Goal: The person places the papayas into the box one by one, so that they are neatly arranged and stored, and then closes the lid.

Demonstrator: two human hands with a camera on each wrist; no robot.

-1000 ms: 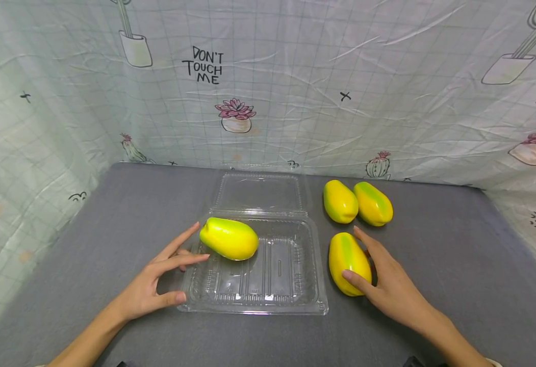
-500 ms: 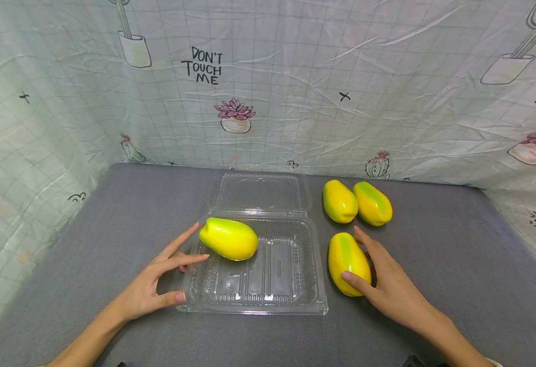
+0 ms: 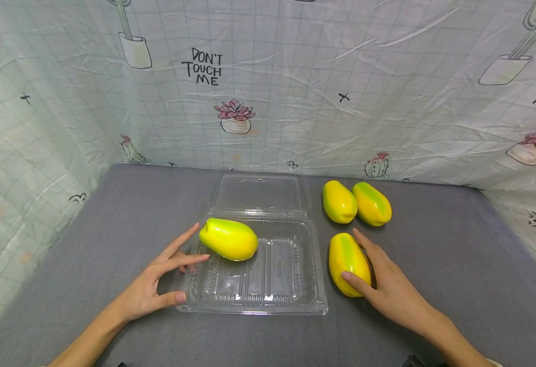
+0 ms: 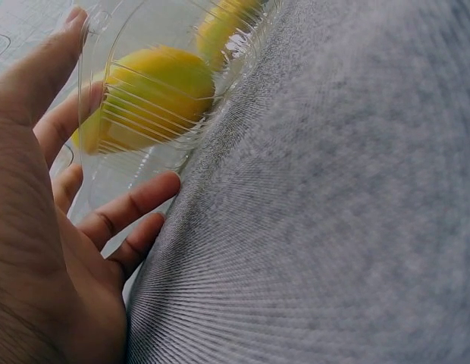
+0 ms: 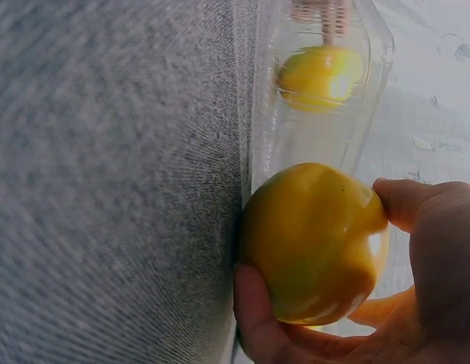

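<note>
A clear plastic clamshell container (image 3: 272, 309) lies with its lid folded back, and a yellow-green papaya (image 3: 231, 239) is in its left back part. At the container's left side is my left hand (image 3: 150, 285), its fingers spread and holding nothing; the fingertips are by the rim, and the left wrist view shows the papaya (image 4: 155, 98) through the clear wall. Right of the container, a second papaya (image 3: 345, 255) rests on the table with my right hand (image 3: 393, 283) gripping it. Thumb and fingers wrap the fruit (image 5: 314, 235) in the right wrist view.
Two more papayas (image 3: 339, 203) sit side by side behind the right hand. The clear lid (image 3: 258, 193) lies flat toward the back of the grey table (image 3: 157, 199). A printed curtain (image 3: 286, 102) hangs at the back and sides.
The camera view shifts very slightly. Both hands, the papayas and the container stay where they were.
</note>
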